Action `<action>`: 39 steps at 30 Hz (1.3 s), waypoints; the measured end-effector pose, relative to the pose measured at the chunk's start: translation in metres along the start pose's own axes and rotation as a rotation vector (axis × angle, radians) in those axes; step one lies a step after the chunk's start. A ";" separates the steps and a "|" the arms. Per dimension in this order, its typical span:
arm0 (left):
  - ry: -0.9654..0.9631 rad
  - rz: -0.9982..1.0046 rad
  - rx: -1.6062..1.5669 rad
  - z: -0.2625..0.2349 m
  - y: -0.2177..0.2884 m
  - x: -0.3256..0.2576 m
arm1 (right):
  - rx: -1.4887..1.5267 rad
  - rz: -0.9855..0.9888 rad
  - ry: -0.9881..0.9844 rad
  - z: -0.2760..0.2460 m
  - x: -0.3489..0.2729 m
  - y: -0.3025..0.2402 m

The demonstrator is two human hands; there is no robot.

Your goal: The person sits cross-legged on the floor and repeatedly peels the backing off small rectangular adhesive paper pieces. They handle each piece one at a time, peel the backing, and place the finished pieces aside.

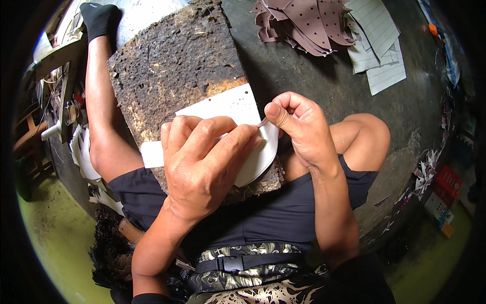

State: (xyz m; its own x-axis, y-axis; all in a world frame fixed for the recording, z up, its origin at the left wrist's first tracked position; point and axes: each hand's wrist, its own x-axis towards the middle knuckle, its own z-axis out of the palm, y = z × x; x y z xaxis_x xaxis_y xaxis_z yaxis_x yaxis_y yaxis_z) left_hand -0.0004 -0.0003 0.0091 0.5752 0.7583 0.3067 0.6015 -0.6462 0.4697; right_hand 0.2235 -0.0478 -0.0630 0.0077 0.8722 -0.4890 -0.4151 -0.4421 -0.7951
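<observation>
A flat white sheet piece [229,105] with a few small dark dots and a curved right edge lies over the near end of a rough, worn brown slab [177,61]. My left hand [197,159] arches over it, fingers bent and tips pinching near its right side. Closed at that same edge, my right hand [302,130] holds the rim between thumb and fingers. A small pinkish bit shows between the two hands; what it is I cannot make out. Beside my left hand, a short white strip [152,154] sticks out over the slab's left edge.
Beyond the slab lies a pile of mauve dotted pieces [309,23]. Lined paper sheets [379,45] are next to it on the dark floor. My legs flank the slab. Paper scraps [428,172] lie at the right, and a wooden frame [63,91] stands at the left.
</observation>
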 end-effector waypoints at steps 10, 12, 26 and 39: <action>-0.003 0.014 0.044 -0.003 0.003 0.002 | -0.145 -0.066 0.127 0.000 0.003 -0.001; -0.014 0.007 0.046 -0.004 0.004 0.003 | -0.176 -0.067 0.140 -0.001 0.004 -0.002; -0.070 0.015 0.060 -0.012 0.003 0.008 | -0.344 -0.117 0.223 -0.009 0.010 -0.006; -0.032 0.019 -0.043 -0.005 0.000 0.004 | 0.458 -0.103 0.379 0.024 -0.019 -0.017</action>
State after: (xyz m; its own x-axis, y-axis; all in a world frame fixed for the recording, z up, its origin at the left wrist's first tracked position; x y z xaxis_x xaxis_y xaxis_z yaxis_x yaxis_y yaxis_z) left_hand -0.0010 0.0032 0.0150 0.6039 0.7425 0.2897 0.5661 -0.6555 0.4999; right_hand 0.2084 -0.0517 -0.0314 0.3570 0.7333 -0.5786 -0.7438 -0.1514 -0.6510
